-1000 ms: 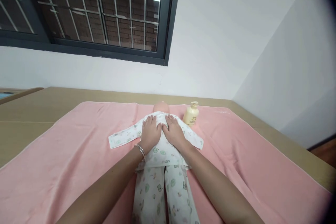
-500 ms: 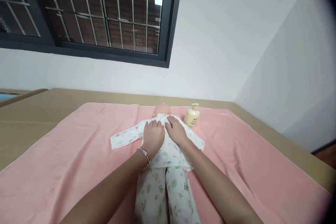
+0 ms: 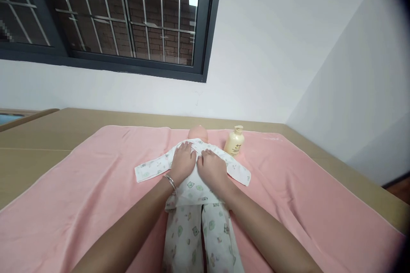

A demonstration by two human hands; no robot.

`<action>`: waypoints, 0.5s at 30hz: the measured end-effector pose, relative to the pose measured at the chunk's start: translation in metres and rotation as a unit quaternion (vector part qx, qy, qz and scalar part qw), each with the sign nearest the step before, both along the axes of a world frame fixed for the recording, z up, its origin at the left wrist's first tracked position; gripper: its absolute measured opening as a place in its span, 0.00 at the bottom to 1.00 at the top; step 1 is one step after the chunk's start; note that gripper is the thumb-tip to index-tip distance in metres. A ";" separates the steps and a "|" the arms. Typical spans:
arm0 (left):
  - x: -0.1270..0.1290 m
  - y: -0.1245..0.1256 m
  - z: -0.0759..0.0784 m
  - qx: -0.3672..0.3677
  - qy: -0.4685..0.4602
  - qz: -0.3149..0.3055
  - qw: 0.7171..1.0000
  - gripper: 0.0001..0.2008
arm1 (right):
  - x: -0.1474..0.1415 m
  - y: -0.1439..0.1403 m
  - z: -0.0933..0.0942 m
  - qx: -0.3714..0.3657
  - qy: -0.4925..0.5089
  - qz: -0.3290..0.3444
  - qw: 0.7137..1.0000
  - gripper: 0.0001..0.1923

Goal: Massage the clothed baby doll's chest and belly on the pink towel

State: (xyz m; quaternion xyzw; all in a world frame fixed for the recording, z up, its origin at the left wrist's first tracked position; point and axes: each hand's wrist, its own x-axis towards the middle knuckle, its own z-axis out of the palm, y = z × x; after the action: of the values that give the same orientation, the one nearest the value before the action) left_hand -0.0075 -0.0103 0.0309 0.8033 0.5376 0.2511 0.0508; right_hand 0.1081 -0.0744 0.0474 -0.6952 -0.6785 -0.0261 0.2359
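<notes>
A doll (image 3: 197, 132) lies on its back in a white printed baby top (image 3: 199, 185) and matching trousers (image 3: 185, 232), its sleeves spread to the sides. My left hand (image 3: 184, 162), with a silver bangle at the wrist, rests flat on the left of the doll's chest, fingertips near the collar. Beside it, my right hand (image 3: 214, 171) lies on the right of the chest, a little lower, with its fingers slightly bent and nothing visible in them. Both palms are hidden against the cloth.
A pink blanket (image 3: 105, 187) lies under the doll on a wooden surface (image 3: 41, 136). A pale yellow pump bottle (image 3: 235, 141) stands just right of the doll's head. Behind are a white wall and a barred window (image 3: 137, 21).
My left hand has slid up toward the collar and its fingers have straightened. My right hand has drawn back down the chest, its fingers now more bent.
</notes>
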 end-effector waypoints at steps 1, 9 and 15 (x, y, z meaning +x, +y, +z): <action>0.002 -0.005 0.002 0.009 0.021 0.004 1.000 0.24 | 0.005 0.005 -0.002 0.002 0.013 -0.001 1.000 0.19; 0.005 -0.035 0.026 0.011 0.128 -0.023 0.991 0.18 | 0.039 0.037 -0.013 0.003 0.073 0.068 0.995 0.25; -0.007 -0.004 0.019 -0.031 0.000 -0.058 0.998 0.20 | 0.007 0.009 -0.005 0.004 0.006 0.023 1.000 0.20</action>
State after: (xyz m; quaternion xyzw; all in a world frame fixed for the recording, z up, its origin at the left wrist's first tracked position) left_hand -0.0143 -0.0142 0.0495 0.8313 0.4975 0.2312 0.0900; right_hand 0.1148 -0.0654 0.0428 -0.6785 -0.6928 -0.0189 0.2435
